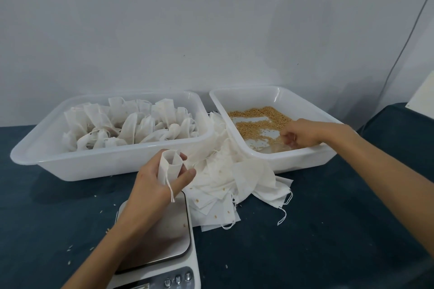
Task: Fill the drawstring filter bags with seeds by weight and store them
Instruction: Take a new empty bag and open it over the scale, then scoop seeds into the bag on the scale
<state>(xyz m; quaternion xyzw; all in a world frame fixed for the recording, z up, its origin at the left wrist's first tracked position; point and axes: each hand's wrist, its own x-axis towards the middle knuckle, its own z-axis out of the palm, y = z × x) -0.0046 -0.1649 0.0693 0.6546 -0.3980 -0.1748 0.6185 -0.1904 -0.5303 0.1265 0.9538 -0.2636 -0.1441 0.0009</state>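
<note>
Left hand curled round an empty filter bag, mouth propped open above the scale. Right hand bunched on seeds inside the right tray; whether any pinched, impossible to tell. Best carried low and straight to the bag mouth, then dropped slowly. Filled bags stored in the left tray; spare bags heaped between. No legible writing anywhere.

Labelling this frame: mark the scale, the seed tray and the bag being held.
scale (175, 230): head view, bare part of its weighing plate.
seed tray (270, 161): head view, near wall.
held bag (170, 166): head view, middle of its body.
</note>
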